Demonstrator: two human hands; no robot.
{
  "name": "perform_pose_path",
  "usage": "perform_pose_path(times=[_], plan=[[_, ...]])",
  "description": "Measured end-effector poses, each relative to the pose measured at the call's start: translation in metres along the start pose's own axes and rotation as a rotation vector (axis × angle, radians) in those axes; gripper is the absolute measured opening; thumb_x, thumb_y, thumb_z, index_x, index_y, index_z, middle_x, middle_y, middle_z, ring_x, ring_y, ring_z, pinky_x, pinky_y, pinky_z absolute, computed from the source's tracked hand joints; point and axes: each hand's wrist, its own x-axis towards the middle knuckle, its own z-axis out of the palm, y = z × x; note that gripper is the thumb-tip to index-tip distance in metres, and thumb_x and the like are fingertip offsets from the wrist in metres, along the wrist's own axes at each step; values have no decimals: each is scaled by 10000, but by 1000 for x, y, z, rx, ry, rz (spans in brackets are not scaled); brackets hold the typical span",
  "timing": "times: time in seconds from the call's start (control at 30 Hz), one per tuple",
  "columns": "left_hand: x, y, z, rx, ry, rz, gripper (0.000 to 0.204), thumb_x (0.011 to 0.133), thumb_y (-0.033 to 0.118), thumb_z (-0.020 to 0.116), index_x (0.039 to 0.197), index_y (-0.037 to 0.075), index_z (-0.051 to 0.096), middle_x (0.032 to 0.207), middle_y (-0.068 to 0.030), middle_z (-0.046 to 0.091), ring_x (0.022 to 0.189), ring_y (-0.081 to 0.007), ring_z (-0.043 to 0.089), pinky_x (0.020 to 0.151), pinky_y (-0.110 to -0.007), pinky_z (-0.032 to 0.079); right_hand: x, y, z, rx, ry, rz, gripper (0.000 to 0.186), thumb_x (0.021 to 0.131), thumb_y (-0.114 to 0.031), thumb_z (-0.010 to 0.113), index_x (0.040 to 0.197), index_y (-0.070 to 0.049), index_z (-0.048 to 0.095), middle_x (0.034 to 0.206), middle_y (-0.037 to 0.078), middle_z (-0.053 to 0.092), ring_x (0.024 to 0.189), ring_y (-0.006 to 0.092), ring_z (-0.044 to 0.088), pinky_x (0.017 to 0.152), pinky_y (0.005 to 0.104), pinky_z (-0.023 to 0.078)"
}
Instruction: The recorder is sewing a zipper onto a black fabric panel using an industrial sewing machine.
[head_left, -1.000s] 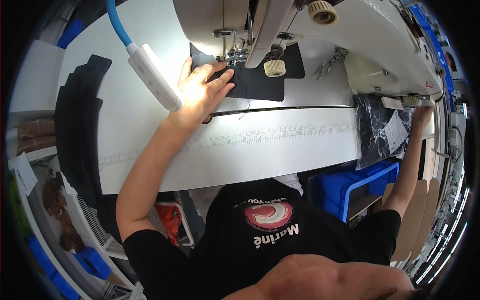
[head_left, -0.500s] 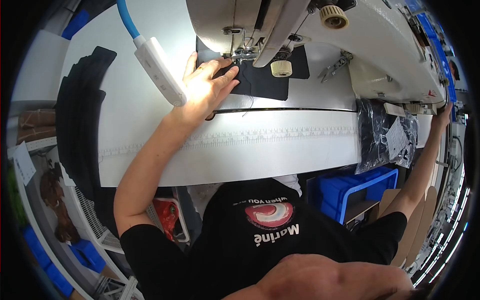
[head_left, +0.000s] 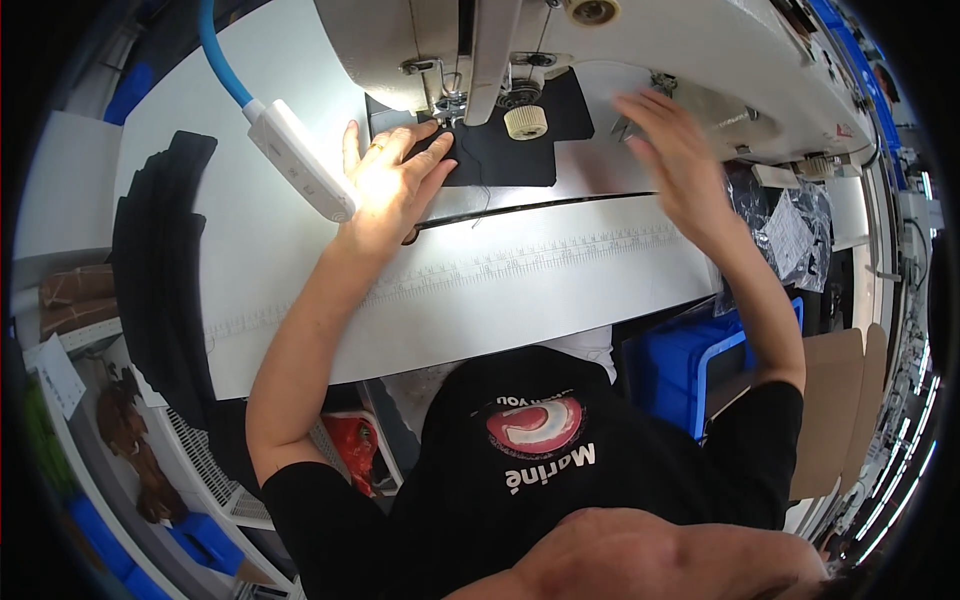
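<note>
My left hand (head_left: 390, 180) lies with fingers spread on the black fabric (head_left: 505, 165) beside the presser foot (head_left: 448, 112) of the sewing machine (head_left: 390, 40). A loose dark thread hangs from the fabric onto the bed. My right hand (head_left: 675, 160), slightly blurred, is open over the metal bed, right of the fabric, near the thread snips (head_left: 622, 130), which are partly hidden behind its fingers. A white lamp (head_left: 295, 160) on a blue gooseneck lights my left hand from just above.
A stack of black pieces (head_left: 150, 280) drapes over the left of the white table (head_left: 450, 290). A plastic bag of dark material (head_left: 800, 240) lies at the right. Below are a blue crate (head_left: 670, 370), cardboard (head_left: 830, 410) and a basket with red material (head_left: 355, 450).
My right hand has left the machine's far right end and swung left over the bed toward the snips. My left hand stays on the fabric.
</note>
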Motion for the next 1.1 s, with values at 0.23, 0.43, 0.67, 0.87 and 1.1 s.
perform_pose_path(times=[0.23, 0.43, 0.67, 0.87, 1.1], plan=[[0, -1, -5, -38, -46, -33, 262, 847, 168, 688, 1108, 156, 712, 1153, -7, 650, 1015, -191, 622, 1054, -638, 267, 121, 155, 152, -291, -11, 358, 223, 896, -209, 577, 1001, -17, 622, 955, 186, 636, 910, 344, 606, 803, 431, 475], [-1, -4, -21, -39, -41, -81, 259, 867, 108, 653, 1119, 143, 698, 1157, -11, 652, 1039, -192, 620, 1061, -631, 251, 100, 94, 57, -422, -49, 242, 189, 879, -212, 606, 927, -31, 632, 827, 184, 633, 785, 321, 619, 732, 425, 479], [-4, -4, -35, -73, 157, 0, 212, 759, -44, 693, 968, -5, 695, 1005, -114, 678, 911, -268, 650, 826, -360, 522, -68, -29, 18, 332, -30, 788, 153, 860, -121, 672, 782, -8, 605, 532, 65, 549, 447, 96, 467, 462, 263, 359], [-11, 7, -19, -55, -26, 2, 327, 786, 249, 746, 1080, 115, 700, 1150, 31, 664, 1018, -165, 630, 1060, -639, 251, -94, -24, 56, 520, 150, 784, 166, 878, -112, 669, 785, 9, 604, 529, 30, 529, 486, 37, 428, 455, 238, 320], [-12, 9, -13, -14, -57, 11, 501, 735, 363, 753, 1175, 142, 665, 1274, 28, 622, 1046, -167, 612, 1039, -641, 278, -97, -12, 22, 346, 206, 539, 84, 857, -62, 687, 928, -18, 678, 819, 62, 660, 734, 96, 599, 674, 227, 468]])
